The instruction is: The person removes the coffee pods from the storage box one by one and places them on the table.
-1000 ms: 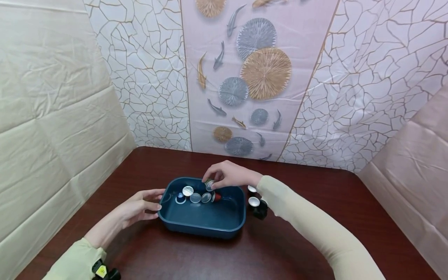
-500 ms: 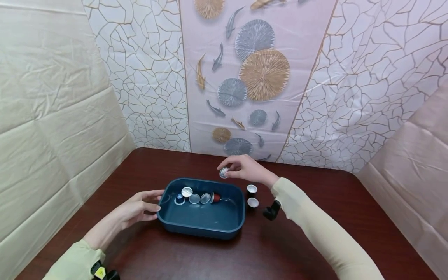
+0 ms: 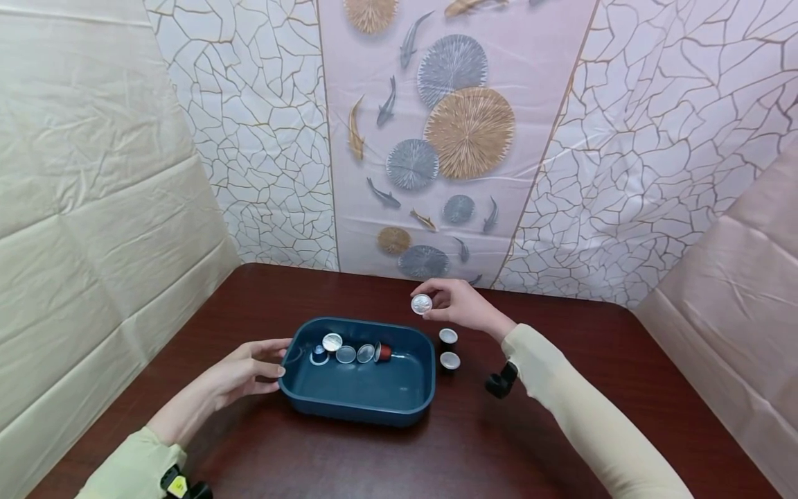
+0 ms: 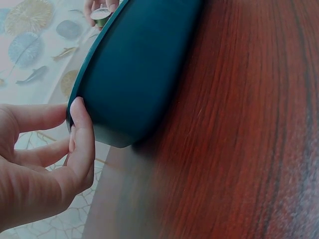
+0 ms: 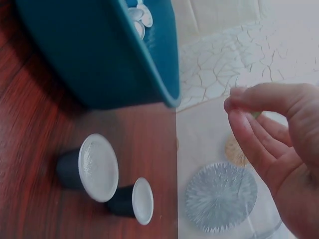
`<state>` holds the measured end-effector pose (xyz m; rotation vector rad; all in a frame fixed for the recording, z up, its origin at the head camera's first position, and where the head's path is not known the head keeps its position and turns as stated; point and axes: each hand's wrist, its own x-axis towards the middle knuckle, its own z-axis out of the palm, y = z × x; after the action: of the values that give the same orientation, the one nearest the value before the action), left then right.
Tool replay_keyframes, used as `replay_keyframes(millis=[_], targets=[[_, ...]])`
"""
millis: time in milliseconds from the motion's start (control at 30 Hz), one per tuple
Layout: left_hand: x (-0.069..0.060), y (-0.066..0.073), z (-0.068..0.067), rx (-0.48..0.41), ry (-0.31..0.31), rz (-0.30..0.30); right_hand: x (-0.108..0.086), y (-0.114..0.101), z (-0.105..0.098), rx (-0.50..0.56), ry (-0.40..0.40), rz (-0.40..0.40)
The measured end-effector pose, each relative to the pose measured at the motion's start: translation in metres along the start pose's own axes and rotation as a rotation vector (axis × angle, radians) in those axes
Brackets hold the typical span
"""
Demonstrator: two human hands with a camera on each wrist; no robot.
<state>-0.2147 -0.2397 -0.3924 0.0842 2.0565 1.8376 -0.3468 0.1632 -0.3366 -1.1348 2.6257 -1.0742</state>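
In the head view, my right hand (image 3: 458,303) pinches a coffee capsule (image 3: 421,304) by its side, silvery lid facing me, above the table behind the tub's right end. Its body looks green in the left wrist view, while my fingers mostly hide it in the right wrist view. My left hand (image 3: 246,369) holds the left end of a dark teal tub (image 3: 358,410), thumb and fingers at its rim. Inside the tub lie several capsules, among them a blue one (image 3: 319,354) and a red one (image 3: 383,352) on its side.
Two dark capsules with pale lids, a farther one (image 3: 448,337) and a nearer one (image 3: 450,361), stand on the table just right of the tub. The reddish-brown wooden table (image 3: 299,457) ends at a patterned cloth backdrop (image 3: 274,138). Pale cloth hangs at both sides.
My right hand has lifted the capsule out from over the tub and moved right and back, turning its lid toward me. My left hand stays at the tub.
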Motion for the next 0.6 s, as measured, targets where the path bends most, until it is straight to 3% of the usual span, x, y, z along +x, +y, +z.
replay_keyframes(millis=[600], targets=[[0.000,0.000,0.001,-0.004,0.000,0.002,-0.036,0.033,-0.001,-0.012,0.231,0.212]])
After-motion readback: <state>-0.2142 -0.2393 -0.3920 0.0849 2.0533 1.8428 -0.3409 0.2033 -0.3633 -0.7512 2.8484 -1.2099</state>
